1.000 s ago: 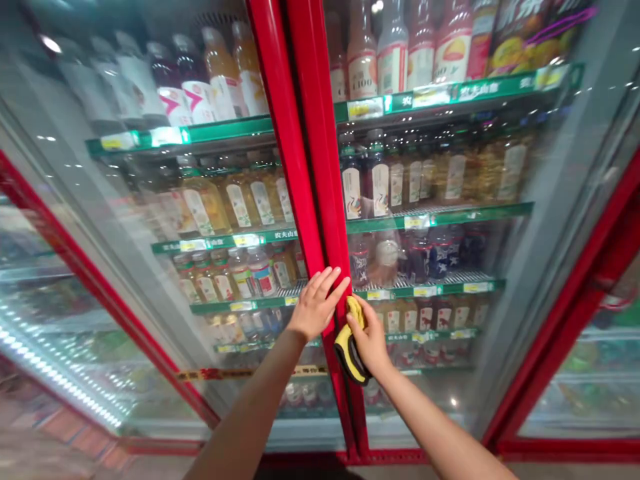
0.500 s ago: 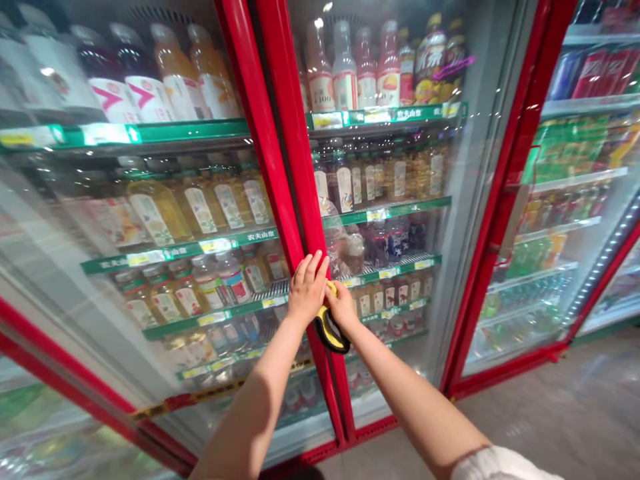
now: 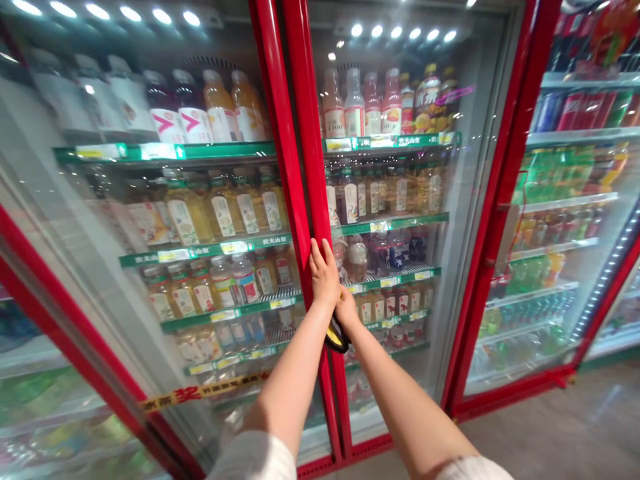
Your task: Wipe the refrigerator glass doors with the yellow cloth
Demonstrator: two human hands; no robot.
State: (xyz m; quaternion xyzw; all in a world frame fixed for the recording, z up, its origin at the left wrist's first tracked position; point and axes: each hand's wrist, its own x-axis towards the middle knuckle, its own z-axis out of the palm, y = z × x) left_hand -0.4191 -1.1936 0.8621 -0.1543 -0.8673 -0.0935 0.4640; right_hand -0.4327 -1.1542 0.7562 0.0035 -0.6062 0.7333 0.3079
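Note:
My left hand (image 3: 324, 275) lies against the red door frame (image 3: 317, 167) of a glass-door drinks fridge, with fingers stretched upward. Just below and to its right, my right hand (image 3: 347, 309) is closed, its fingers largely hidden. From under it hangs a yellow item with a black edge (image 3: 337, 335), against the same red frame; its exact kind I cannot make out. My two wrists nearly touch. Behind the glass, bottled drinks (image 3: 246, 210) stand on shelves either side of the frame.
Green shelf strips (image 3: 200, 247) carry price tags. Another red-framed fridge (image 3: 500, 253) stands to the right, and one more door (image 3: 90, 373) angles in at the lower left. Grey floor (image 3: 550, 440) shows at the lower right.
My left hand has slid right and inward along the frame, now partly covering the yellow item. The view has shifted, showing more of the fridges' tops and lights.

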